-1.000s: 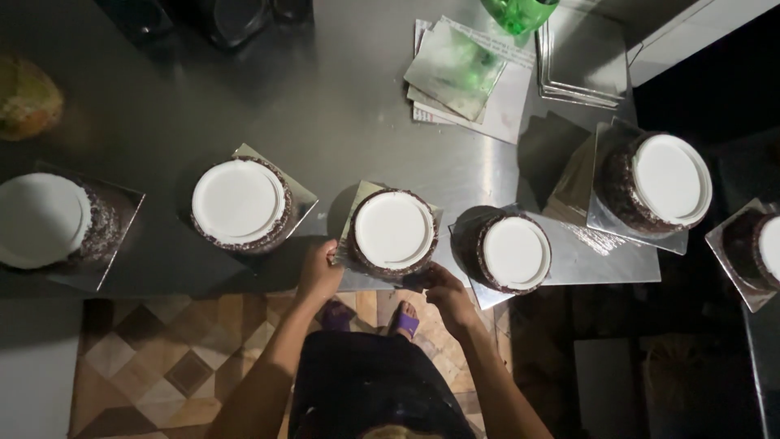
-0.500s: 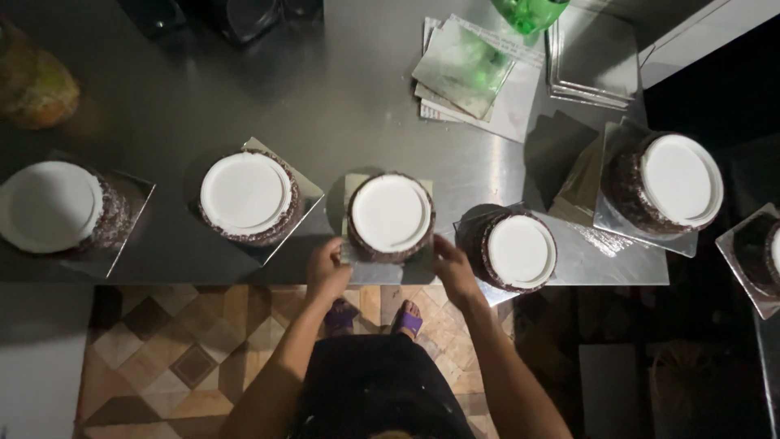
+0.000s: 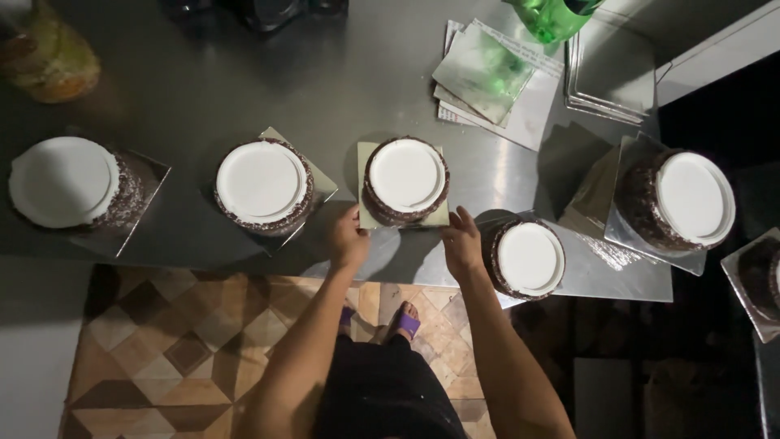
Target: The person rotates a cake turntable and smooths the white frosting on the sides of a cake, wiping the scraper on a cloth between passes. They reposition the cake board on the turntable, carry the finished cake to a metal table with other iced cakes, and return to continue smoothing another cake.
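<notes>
1. Steel bench (image 3: pixel 203 97), dim overhead view; patterned tile floor (image 3: pixel 162 349) below its near edge, where the person stands.
2. Left hand (image 3: pixel 348 241): fingers at the near-left corner of a square cake board (image 3: pixel 366 213), apparently pinching its edge; how firmly it grips cannot be told.
3. Right hand (image 3: pixel 461 242): fingers at the board's near-right corner, same light edge hold.
4. Centre cake (image 3: pixel 405 179): round, dark-sided, white-topped, sits on that board directly beyond both hands and midway between them. Neither hand is nearer. No long axis on the cake; the board's edges run square to the bench edge.
5. Second cake (image 3: pixel 262 184): on a silver board, just left of the left hand.
6. Third cake (image 3: pixel 42 180): far left, well apart.
7. Fourth cake (image 3: pixel 526 257): just beside the right hand, at the bench edge.
8. Fifth cake (image 3: pixel 682 199): further right, on a silver board.
9. Stack of spare boards (image 3: pixel 487 77): beyond the right hand, with a green bottle (image 3: pixel 552 18) above it.
</notes>
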